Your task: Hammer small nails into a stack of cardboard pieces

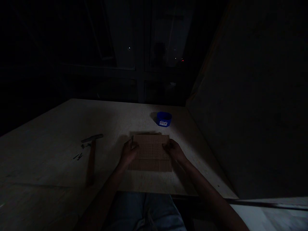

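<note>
A brown piece of corrugated cardboard (151, 149) is held up between my two hands, just over the table's near part. My left hand (129, 151) grips its left edge, thumb on the front face. At the right edge, my right hand (175, 150) pinches it in the same way. More cardboard shows beneath and behind it; in this dim light I cannot tell whether it is a separate piece. To the left lies a hammer (90, 160) with a wooden handle, its metal head pointing away from me. Several small dark nails (79, 156) lie beside the hammer.
A blue plastic tub (164, 119) with a white label stands beyond the cardboard. The pale table (115, 115) reaches back to dark window panes (166, 41). On the right, a tall dark panel (252, 112) rises along the table's side. The room is very dark.
</note>
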Tool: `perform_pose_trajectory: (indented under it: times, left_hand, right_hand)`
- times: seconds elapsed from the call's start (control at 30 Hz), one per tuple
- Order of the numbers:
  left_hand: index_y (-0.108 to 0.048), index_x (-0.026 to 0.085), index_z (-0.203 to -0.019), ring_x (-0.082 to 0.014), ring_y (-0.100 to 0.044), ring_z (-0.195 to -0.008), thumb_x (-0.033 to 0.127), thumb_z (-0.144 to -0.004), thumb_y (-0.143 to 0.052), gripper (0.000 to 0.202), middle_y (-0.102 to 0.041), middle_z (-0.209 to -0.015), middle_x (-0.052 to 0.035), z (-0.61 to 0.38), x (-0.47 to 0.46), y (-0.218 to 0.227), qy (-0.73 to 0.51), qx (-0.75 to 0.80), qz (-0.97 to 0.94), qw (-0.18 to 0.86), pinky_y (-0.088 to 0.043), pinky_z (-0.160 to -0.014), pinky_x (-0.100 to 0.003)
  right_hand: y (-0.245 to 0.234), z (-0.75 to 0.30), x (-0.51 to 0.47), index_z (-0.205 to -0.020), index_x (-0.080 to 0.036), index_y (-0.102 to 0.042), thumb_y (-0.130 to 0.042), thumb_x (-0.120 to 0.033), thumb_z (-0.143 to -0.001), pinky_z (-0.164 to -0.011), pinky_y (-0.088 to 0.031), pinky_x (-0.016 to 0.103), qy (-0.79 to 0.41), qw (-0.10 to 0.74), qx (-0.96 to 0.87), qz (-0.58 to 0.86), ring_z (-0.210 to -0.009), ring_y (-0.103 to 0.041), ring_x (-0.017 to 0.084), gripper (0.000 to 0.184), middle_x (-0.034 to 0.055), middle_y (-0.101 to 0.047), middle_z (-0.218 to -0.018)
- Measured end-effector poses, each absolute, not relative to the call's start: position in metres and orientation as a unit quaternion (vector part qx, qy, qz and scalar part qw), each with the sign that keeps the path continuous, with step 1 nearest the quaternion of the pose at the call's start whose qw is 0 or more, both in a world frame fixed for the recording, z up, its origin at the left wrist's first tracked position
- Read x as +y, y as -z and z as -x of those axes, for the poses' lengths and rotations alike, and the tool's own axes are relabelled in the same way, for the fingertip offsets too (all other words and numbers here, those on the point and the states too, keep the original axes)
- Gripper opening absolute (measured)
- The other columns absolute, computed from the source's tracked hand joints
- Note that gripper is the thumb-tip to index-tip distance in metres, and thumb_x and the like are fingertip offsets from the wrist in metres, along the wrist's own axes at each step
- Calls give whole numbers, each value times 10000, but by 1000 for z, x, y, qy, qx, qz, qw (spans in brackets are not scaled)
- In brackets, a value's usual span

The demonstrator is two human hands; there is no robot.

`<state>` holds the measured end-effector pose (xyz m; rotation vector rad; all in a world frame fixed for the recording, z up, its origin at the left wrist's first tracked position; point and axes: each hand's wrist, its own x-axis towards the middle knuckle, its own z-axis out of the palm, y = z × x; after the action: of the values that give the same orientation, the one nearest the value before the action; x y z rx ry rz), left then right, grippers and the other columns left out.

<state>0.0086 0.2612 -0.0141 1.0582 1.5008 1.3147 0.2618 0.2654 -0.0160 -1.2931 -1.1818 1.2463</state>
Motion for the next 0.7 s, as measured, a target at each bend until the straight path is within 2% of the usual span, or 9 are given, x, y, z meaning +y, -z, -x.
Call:
perform_pose_trajectory:
  times: [0.13, 0.23, 0.37, 0.53, 0.63, 0.7]
  left_hand:
    - [-633, 210, -1016, -236, -695, -839, 398, -560, -814, 526, -712, -950, -67, -1, 228, 18, -525, 617, -393, 435, -534, -713, -321]
    - [-621, 212, -1040, -240, -692, -886, 447, -560, -809, 566, -693, -1026, -83, 5, 214, 25, -525, 621, -383, 439, -533, -721, -319]
    - [-626, 208, -1009, -250, -691, -909, 430, -555, -795, 533, -692, -1044, -87, 5, 220, 27, -527, 623, -389, 428, -537, -758, -346]
    - [-645, 210, -934, -244, -693, -896, 364, -558, -800, 435, -724, -918, -64, 1, 240, 18, -548, 604, -393, 425, -530, -835, -366]
    - [-657, 197, -891, -246, -688, -870, 441, -580, -785, 415, -725, -877, -69, 3, 246, 16, -548, 605, -401, 416, -524, -802, -356]
    - [-660, 188, -849, -251, -685, -834, 518, -619, -743, 411, -720, -857, -79, 6, 248, 17, -532, 613, -404, 422, -516, -726, -336]
  right_hand:
    - [11, -274, 238, -955, -171, -727, -843, -416, -648, -782, -548, 411, -625, 434, -417, 497, -869, -723, 302, 410, 96, -781, -957]
    - [12, -279, 221, -941, -181, -745, -846, -382, -651, -807, -552, 406, -674, 421, -389, 467, -917, -727, 299, 368, 91, -785, -986]
    - [15, -278, 218, -931, -181, -752, -843, -380, -658, -826, -556, 414, -693, 431, -360, 453, -910, -734, 297, 349, 88, -788, -973]
    - [13, -271, 236, -924, -160, -737, -861, -377, -646, -809, -563, 420, -692, 455, -347, 440, -868, -742, 300, 374, 102, -788, -948]
    - [11, -271, 248, -904, -154, -728, -876, -371, -610, -805, -569, 428, -677, 458, -354, 454, -892, -740, 320, 394, 106, -790, -931]
    - [11, -276, 253, -890, -161, -722, -877, -349, -588, -806, -574, 436, -658, 478, -346, 468, -913, -736, 336, 388, 105, -791, -926]
